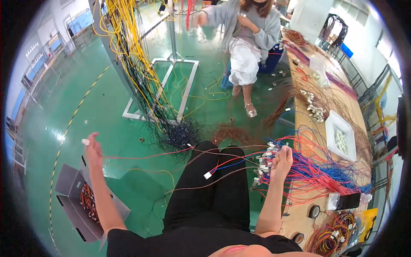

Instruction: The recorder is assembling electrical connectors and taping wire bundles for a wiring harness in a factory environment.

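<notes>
My left hand (93,153) is out to the far left, fingers closed on a small white connector (85,141). A thin red wire (141,158) stretches from beside that hand across my lap toward the right. My right hand (281,162), at the table's near left edge, pinches something small and white that looks like another connector (285,147). Beside it lies a cluster of white connectors (262,165) on red and blue wires. Over my lap hangs a loose white connector (207,175) with red and blue wires, and brown wires (227,173) cross there too.
The wooden table (299,195) on my right carries red and blue wire bundles (329,175), a white tray (329,128) of small parts, tape (314,211) and a phone (349,201). A grey box (70,205) is at left. Ahead, a person (246,47) sits near hanging yellow wires (128,30).
</notes>
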Available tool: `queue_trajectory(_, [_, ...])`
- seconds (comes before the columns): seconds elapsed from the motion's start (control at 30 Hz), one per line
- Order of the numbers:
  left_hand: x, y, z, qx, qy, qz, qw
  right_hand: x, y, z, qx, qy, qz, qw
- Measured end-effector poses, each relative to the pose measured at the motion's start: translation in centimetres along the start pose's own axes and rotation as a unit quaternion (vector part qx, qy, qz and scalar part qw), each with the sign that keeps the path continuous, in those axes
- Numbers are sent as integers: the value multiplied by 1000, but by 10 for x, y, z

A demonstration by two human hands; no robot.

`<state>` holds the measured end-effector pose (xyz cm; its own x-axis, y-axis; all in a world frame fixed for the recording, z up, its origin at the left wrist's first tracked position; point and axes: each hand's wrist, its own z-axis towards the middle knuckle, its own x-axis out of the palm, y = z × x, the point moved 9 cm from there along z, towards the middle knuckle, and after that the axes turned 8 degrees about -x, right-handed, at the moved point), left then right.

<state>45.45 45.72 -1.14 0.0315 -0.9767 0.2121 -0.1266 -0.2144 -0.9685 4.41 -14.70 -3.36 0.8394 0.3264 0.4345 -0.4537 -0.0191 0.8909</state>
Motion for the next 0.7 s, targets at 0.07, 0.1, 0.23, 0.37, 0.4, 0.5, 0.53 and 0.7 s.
queue_trajectory(0.07, [96,-11,-62,35,91,104,990,40,-5,-18,82,22,113,990])
queue_trajectory(0.1, [141,-8,-93,81,149,152,974,61,-14,-31,128,50,148,979])
queue_trajectory(0.23, [280,48,-177,-97,339,19,936,118,-11,-73,94,142,116,979])
queue_trajectory(0.37, [322,73,-216,-175,391,-3,904,140,-1,-86,26,215,-16,976])
queue_trajectory(0.4, [326,75,-219,-179,396,-2,901,139,-4,-84,29,212,-42,976])
queue_trajectory(0.5, [321,68,-198,-113,326,-38,938,141,-16,-90,164,253,81,950])
queue_trajectory(0.53, [307,64,-180,-78,272,17,959,139,-12,-88,163,250,81,951])
queue_trajectory(0.7, [230,17,-112,-40,142,-61,987,134,-22,-75,212,239,92,943])
